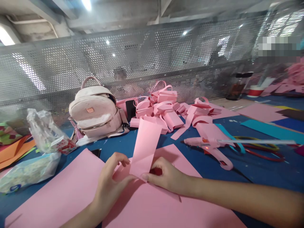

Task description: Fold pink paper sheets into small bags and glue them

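Nearest the table's front edge: a large pink sheet (180,210) at centre, another pink sheet (66,186) to its left, both on the blue table (268,171).
Left hand (110,179): fingers curled, well parted from the thumb, which reaches the lower edge of a pink strip (146,142).
Right hand (167,175): thumb and fingers pinched on that strip's lower right corner.
Strip's place: raised and tilted between both hands, above the large sheet.
Beyond, right side: a pink glue gun (210,142), red light showing, clear glue stick (256,142) pointing right.
Beyond, left side: a filled plastic bag (30,172), then a red-and-white carton (64,145).
Further back: a pale backpack (95,109) beside heaped pink paper pieces (166,109).
Farthest: a perforated metal screen (83,63).
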A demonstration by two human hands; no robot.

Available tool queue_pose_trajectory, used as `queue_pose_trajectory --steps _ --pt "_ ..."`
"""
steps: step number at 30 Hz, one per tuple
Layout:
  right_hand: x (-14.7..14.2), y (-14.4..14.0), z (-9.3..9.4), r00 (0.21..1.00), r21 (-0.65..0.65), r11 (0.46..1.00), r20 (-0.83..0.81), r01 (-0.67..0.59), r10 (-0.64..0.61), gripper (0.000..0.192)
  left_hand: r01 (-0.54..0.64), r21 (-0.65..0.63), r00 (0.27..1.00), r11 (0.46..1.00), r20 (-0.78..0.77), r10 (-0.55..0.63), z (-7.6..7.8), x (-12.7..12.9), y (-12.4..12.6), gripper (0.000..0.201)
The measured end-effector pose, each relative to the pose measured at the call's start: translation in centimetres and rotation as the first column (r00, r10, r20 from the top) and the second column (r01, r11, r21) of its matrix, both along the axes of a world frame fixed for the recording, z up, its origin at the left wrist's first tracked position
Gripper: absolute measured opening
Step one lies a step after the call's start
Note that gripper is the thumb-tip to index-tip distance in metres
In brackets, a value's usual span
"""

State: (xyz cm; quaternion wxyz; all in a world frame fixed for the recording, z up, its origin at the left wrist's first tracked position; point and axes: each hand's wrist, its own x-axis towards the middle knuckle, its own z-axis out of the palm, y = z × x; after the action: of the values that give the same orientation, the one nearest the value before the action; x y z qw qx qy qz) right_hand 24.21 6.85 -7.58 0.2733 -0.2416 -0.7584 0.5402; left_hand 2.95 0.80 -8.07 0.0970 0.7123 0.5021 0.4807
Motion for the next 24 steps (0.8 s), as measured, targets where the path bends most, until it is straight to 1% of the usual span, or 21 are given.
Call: queue_pose_trajectory --steps 3,6,10,13,16,20,24 --pt "0.0 -0.4 0.5 0.993 -0.081 0.993 -0.088 -0.087 0.080 0.023 0.009 0.009 1.000 1.000 0.005 -0.009 0.2 -0.1 0.2 0.032" --pt "0.0 -0.6 0.6 0.991 -0.109 0.990 -0.107 -0.092 0.080 0.018 0.003 -0.018 1.000 1.000 0.022 -0.002 0.1 -0.2 0.4 0.041" --pt "0.1 -0.3 -0.2 1.000 -0.037 0.999 -0.025 0.010 -0.011 0.027 0.006 -0.041 1.000 0.999 0.021 -0.005 -0.2 -0.2 0.4 0.040" --pt "-0.1 -0.2 -0.7 0.997 0.010 0.998 0.034 0.064 -0.064 0.032 0.013 -0.045 1.000 0.999 0.003 -0.013 -0.3 0.1 0.2 0.046" --pt "-0.3 -0.4 -0.7 0.997 0.045 0.997 0.039 0.062 -0.064 0.035 0.019 -0.046 0.999 0.999 -0.028 -0.020 -0.2 0.6 -0.1 0.048" --pt "-0.4 -0.7 -0.3 1.000 0.052 0.999 -0.022 -0.005 0.006 0.036 0.026 -0.040 0.999 0.999 -0.046 -0.028 0.2 0.9 -0.4 0.048" --pt "-0.4 -0.6 -0.1 1.000 0.065 0.998 0.006 0.014 -0.014 0.035 0.027 -0.068 1.000 0.997 -0.005 -0.027 0.0 0.7 -0.4 0.048"
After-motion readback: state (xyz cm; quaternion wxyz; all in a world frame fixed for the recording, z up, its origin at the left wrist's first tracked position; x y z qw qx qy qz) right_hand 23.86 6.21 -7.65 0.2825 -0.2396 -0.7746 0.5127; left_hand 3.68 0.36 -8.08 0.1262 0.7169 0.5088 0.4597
